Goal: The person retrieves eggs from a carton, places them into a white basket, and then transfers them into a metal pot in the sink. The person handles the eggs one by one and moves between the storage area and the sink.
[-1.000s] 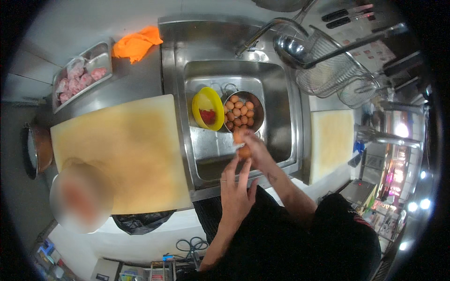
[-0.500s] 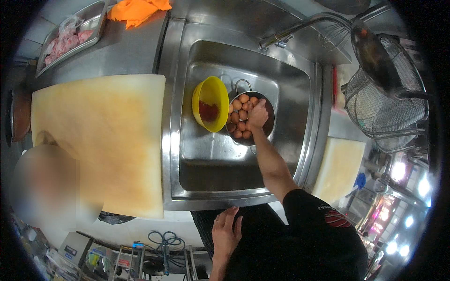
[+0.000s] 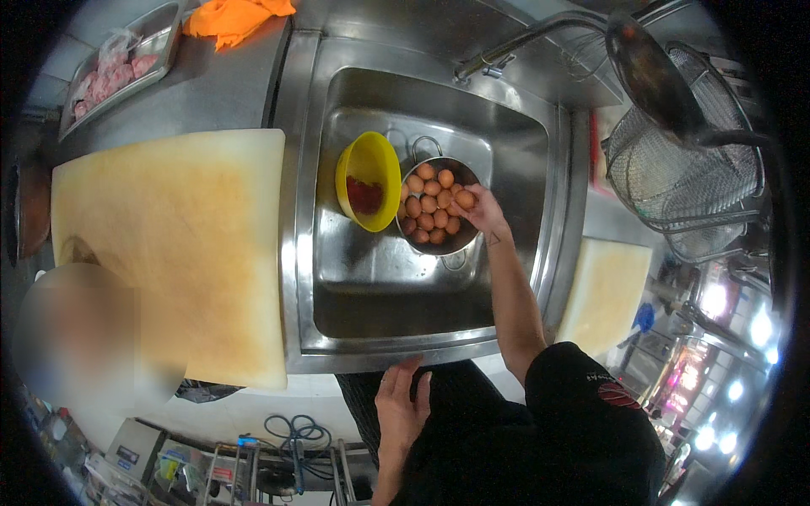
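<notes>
My right hand (image 3: 484, 211) is closed around a brown egg (image 3: 465, 200) at the right side of a two-handled metal pot (image 3: 461, 239). Several more brown eggs (image 3: 429, 204) fill the pot, which stands in the steel sink (image 3: 380, 310). Left of the pot, close against it, a yellow bowl (image 3: 385, 160) with something dark red (image 3: 365, 196) inside tilts a little. My left hand (image 3: 402, 409) hangs in front of the sink's near edge, empty, its thumb apart from the fingers.
A large cutting board (image 3: 177, 253) lies left of the sink, a smaller one (image 3: 603, 291) to the right. The faucet (image 3: 498, 59) reaches over the back right. Wire strainers (image 3: 683, 169) and a ladle (image 3: 654, 80) hang at right. A tray of pink meat (image 3: 160, 55) and an orange cloth (image 3: 232, 18) sit far left.
My right hand has drawn back rightward from over the eggs toward the pot's right rim, and an egg now shows in its fingers. My left hand has barely moved.
</notes>
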{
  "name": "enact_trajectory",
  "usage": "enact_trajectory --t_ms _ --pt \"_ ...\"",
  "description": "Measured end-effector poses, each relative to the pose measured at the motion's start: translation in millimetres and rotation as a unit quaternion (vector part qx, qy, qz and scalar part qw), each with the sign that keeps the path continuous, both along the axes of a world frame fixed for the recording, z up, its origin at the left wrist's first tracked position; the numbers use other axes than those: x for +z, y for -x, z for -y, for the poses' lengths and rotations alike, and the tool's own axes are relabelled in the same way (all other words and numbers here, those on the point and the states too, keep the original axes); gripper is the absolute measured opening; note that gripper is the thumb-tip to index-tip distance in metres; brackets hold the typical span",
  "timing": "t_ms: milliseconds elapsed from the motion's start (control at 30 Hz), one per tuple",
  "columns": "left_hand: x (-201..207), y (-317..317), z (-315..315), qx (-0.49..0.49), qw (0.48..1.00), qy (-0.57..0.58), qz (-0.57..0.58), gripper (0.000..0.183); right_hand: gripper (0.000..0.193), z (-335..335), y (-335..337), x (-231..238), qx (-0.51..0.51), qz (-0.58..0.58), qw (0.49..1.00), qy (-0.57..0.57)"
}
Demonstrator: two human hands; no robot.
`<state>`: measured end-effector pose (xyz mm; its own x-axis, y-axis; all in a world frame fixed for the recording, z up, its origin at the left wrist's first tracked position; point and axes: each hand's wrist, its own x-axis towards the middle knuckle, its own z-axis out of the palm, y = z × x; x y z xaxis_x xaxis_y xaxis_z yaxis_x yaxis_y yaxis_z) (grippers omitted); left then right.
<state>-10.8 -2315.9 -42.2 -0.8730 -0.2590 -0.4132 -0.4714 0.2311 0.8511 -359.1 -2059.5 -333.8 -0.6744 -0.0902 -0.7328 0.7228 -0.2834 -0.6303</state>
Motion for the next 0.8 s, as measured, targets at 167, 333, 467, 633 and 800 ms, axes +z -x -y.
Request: enact_trajectory --t_ms 167,333,467,633,800 --pt "-1 -7 4 0.009 1.000 -0.003 0.007 0.035 0.031 33 -6 -14 0.088 -0.204 0.900 -0.375" --pt "-5 -10 3 0.010 1.000 -0.015 0.016 0.033 0.046 83 3 -36 0.163 -0.411 0.672 -0.595" --pt "-7 -12 2 0.007 1.000 -0.022 0.018 0.032 0.043 105 -3 -42 0.144 -0.347 0.633 -0.677" --pt "-7 -14 1 0.019 0.999 -0.017 0.018 0.032 0.044 103 -2 -43 0.220 -0.290 0.596 -0.715" --pt "-8 -14 -1 0.032 0.999 -0.024 0.010 0.032 0.060 68 -1 -32 0.321 -0.281 0.617 -0.661"
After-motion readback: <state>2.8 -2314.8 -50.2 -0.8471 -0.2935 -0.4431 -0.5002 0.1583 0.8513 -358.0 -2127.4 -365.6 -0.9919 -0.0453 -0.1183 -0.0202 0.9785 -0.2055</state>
